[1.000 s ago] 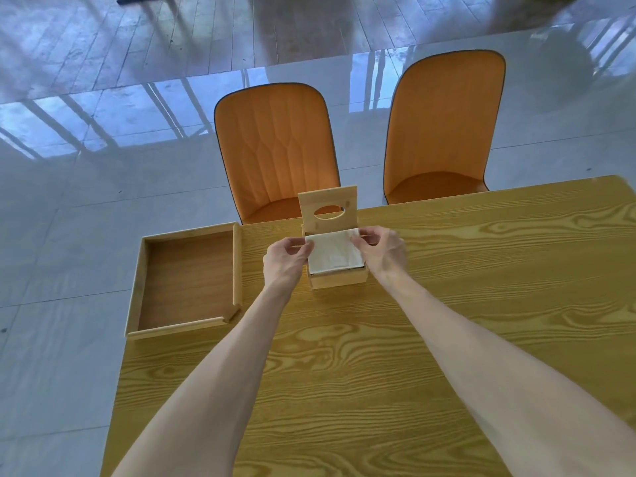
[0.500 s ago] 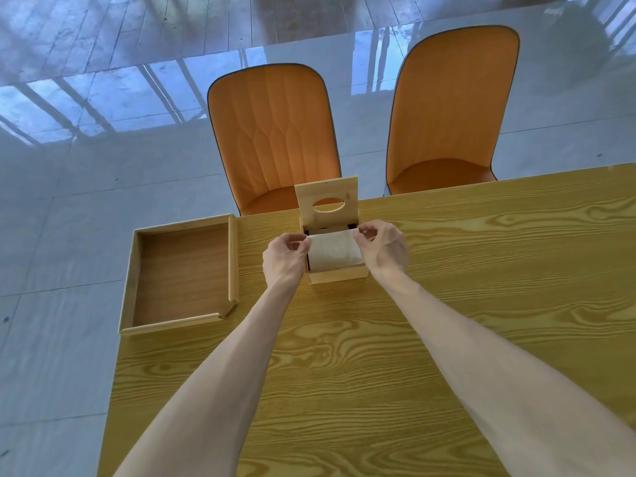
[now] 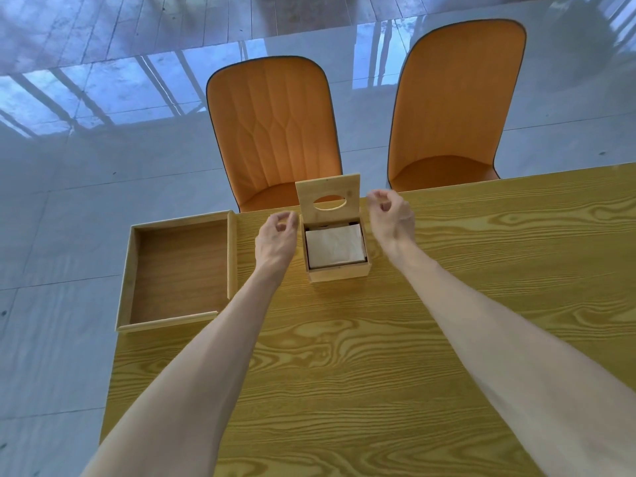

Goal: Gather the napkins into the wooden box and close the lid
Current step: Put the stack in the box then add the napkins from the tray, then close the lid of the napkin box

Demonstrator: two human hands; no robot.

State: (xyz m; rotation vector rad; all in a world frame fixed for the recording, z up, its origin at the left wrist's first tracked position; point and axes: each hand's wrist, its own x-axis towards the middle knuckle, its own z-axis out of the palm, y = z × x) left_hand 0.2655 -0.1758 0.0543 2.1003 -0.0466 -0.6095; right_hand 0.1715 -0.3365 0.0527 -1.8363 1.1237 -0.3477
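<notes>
A small wooden box (image 3: pixel 339 273) stands near the far edge of the table. Its lid (image 3: pixel 328 197), with an oval slot, is upright at the back. A stack of white napkins (image 3: pixel 334 245) lies flat inside the box, below the rim. My left hand (image 3: pixel 275 237) hovers just left of the box, fingers loosely curled and holding nothing. My right hand (image 3: pixel 390 216) hovers just right of the lid, fingers curled apart, also holding nothing. Neither hand touches the box.
A shallow wooden tray (image 3: pixel 179 320) sits at the table's left edge, partly overhanging it. Two orange chairs (image 3: pixel 275 132) (image 3: pixel 454 98) stand beyond the far edge. The wood-grain table (image 3: pixel 378 356) stretches toward me; a glossy tiled floor lies around it.
Both hands let go of the napkins and drew apart to either side of the box. The napkins now lie settled inside it.
</notes>
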